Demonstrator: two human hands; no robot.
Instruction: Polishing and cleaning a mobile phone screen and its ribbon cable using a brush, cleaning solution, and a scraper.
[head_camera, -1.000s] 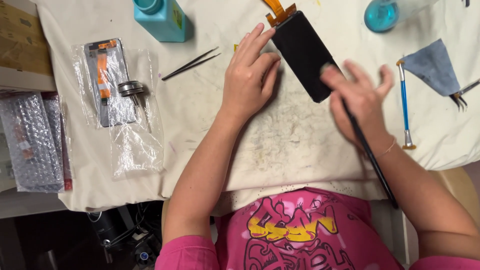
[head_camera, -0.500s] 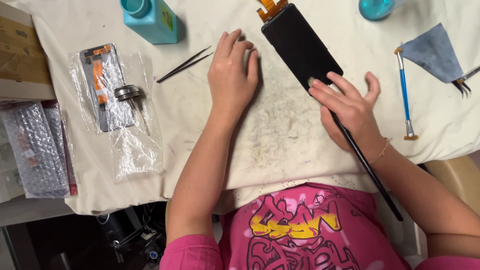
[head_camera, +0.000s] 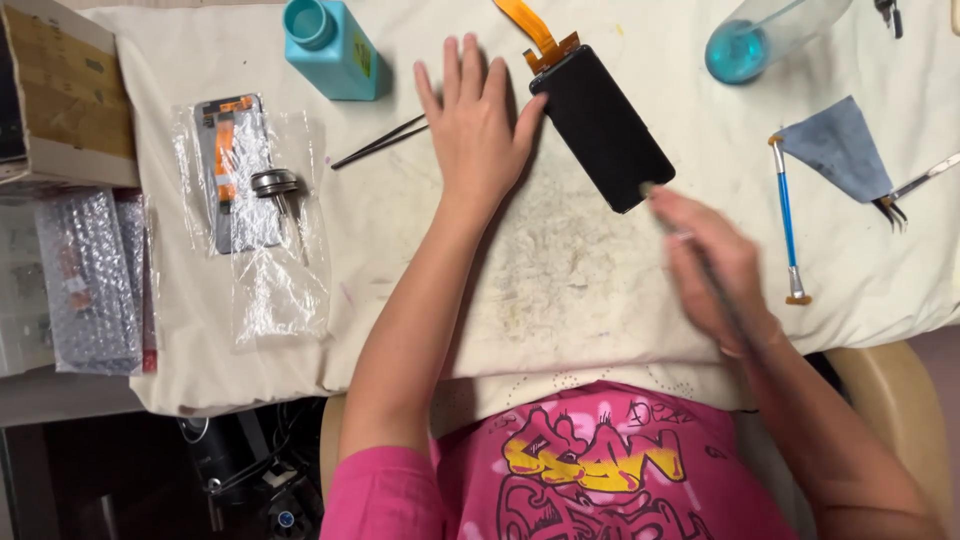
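Left hand (head_camera: 478, 130) flat on the desk (head_camera: 560, 270), fingers spread, thumb against the phone screen panel (head_camera: 603, 128) to steady it — right hand (head_camera: 715, 262), blurred, grips a thin dark tool (head_camera: 745, 325) just below the panel's corner.

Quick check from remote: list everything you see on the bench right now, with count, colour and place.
phone screen panel: 1, black with orange flex cable, top centre, beside the left thumb
tweezers: 1, dark, left of left hand
bottle: 1, teal, top left
round container: 1, clear with blue, top right
blue-handled tool: 1, right
grey cloth: 1, far right
plastic bags with parts: clear, left
bubble wrap: far left
work cloth: 1, cream, stained
left hand: flat on cloth
right hand: blurred, holding thin dark tool
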